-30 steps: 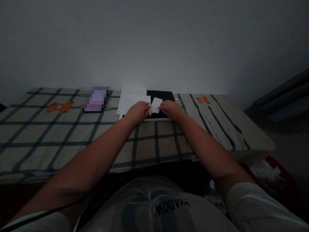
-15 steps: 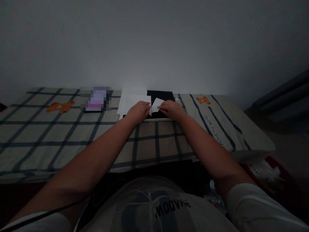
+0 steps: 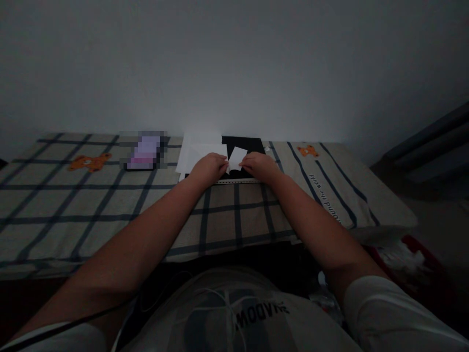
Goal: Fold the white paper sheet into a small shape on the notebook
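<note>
A small piece of white paper (image 3: 237,157) is held between my hands, above a black sheet or cover (image 3: 252,143). My left hand (image 3: 210,167) pinches its left edge, and my right hand (image 3: 258,164) pinches the right side. Larger white sheets (image 3: 188,150) lie to the left, partly under my left hand. Along the near side of the black surface runs a pale edge with a row of small dark marks (image 3: 240,182).
A phone (image 3: 145,151), partly pixelated, lies on the checked cloth (image 3: 110,200) at the left. Behind the table rises a pale wall (image 3: 234,68). A red container (image 3: 417,259) with crumpled white material stands at the lower right.
The small paper has tilted slightly and its surface looks flatter between my fingers. Both hands keep their pinch in nearly the same place; the view has shifted slightly.
</note>
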Demonstrator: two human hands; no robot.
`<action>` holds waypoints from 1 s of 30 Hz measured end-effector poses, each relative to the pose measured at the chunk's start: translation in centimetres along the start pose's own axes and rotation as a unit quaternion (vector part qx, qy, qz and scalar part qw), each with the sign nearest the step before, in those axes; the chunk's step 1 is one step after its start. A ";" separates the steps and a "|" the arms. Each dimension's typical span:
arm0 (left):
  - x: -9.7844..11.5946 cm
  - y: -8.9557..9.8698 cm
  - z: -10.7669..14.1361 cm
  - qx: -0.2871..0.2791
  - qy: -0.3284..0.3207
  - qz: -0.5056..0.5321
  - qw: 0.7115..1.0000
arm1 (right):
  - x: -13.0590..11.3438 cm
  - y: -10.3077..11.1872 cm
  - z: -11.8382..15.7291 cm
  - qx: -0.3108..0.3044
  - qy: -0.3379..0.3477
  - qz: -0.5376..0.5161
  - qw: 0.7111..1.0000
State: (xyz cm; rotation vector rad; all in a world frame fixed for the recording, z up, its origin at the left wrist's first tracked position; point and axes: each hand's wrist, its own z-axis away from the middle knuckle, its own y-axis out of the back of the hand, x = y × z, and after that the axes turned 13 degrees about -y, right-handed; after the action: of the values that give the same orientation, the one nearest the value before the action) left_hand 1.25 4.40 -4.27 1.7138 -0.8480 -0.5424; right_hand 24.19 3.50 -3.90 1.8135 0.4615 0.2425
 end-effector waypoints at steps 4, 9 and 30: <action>0.2 0.3 -0.1 -0.011 0.007 0.000 1.000 | -0.1 0.3 0.1 -0.013 -0.003 0.002 1.000; 0.4 0.3 0.2 -0.011 0.005 -0.002 1.000 | 0.2 0.3 0.3 0.005 -0.001 -0.013 1.000; -0.4 -0.6 0.1 0.019 0.019 0.012 1.000 | 0.1 -0.2 0.1 0.003 -0.001 -0.002 1.000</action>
State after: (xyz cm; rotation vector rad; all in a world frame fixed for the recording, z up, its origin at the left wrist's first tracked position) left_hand 1.13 4.75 -4.88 1.7415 -0.8559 -0.4771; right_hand 24.31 3.54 -4.09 1.8193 0.4641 0.2366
